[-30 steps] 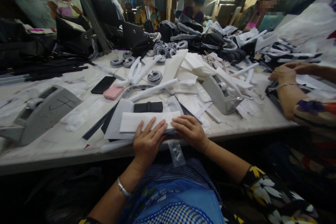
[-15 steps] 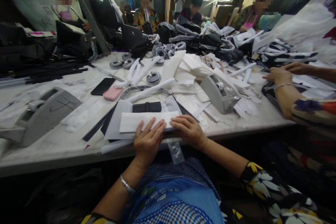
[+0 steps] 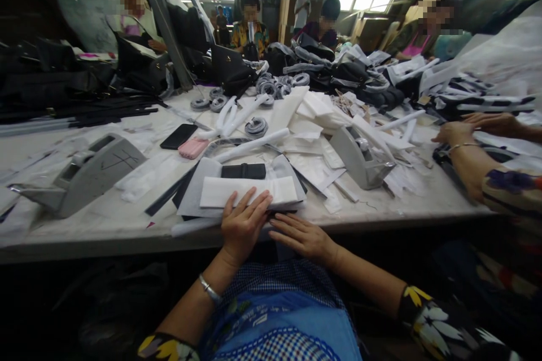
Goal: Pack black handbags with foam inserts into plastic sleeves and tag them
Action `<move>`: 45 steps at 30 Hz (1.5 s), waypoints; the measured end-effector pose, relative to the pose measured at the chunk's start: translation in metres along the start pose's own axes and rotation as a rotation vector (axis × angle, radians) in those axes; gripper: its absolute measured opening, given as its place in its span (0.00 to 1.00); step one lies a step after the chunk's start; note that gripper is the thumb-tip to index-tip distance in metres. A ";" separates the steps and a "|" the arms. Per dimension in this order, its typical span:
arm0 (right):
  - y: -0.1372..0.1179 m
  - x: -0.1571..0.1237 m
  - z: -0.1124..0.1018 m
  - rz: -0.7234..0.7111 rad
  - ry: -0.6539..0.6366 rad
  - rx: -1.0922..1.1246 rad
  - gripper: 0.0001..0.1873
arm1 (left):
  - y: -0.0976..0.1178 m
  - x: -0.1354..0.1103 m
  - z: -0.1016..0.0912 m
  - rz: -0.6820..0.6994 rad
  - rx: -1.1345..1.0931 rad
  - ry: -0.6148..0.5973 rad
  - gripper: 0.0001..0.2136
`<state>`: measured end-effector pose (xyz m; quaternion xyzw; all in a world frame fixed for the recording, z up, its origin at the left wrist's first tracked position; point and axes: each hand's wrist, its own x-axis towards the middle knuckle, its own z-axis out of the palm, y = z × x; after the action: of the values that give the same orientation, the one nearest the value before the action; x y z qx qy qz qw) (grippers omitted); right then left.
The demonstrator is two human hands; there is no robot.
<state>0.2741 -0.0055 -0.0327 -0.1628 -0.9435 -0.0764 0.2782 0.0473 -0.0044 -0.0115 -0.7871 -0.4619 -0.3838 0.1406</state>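
A black handbag lies on the table in front of me, partly covered by a thin white wrapping sheet. Across its front rests a folded strip of white foam, just below a black strap piece. My left hand is open, its fingers laid flat on the foam strip and the bag's lower edge. Fingers outstretched, my right hand is open at the bag's near edge, over the table's front edge. Nothing shows in its grasp; its palm side is hidden.
Grey tape dispensers stand left and right. Behind the bag lie a black phone, a pink case, grey coils and white foam sheets. A co-worker's hand works at right; black bags fill the back.
My right hand has come off the foam strip and moved down toward the table's edge. The clear tape hanging there has mostly gone from sight. My left hand stays on the strip.
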 end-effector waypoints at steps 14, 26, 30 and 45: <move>-0.030 0.032 -0.025 0.157 0.186 0.238 0.12 | 0.004 -0.001 0.004 -0.017 0.033 0.053 0.16; 0.038 0.083 -0.046 0.439 0.031 0.106 0.14 | 0.004 0.000 0.002 -0.017 -0.035 0.052 0.11; 0.054 0.091 -0.038 0.524 -0.084 0.101 0.08 | 0.003 0.001 0.002 -0.020 -0.059 0.063 0.13; 0.092 0.111 -0.023 0.878 -0.371 0.357 0.05 | -0.003 0.004 -0.002 0.040 -0.009 0.001 0.14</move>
<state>0.2300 0.1045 0.0521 -0.5047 -0.8182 0.2402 0.1351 0.0454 -0.0011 -0.0075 -0.7966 -0.4443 -0.3835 0.1447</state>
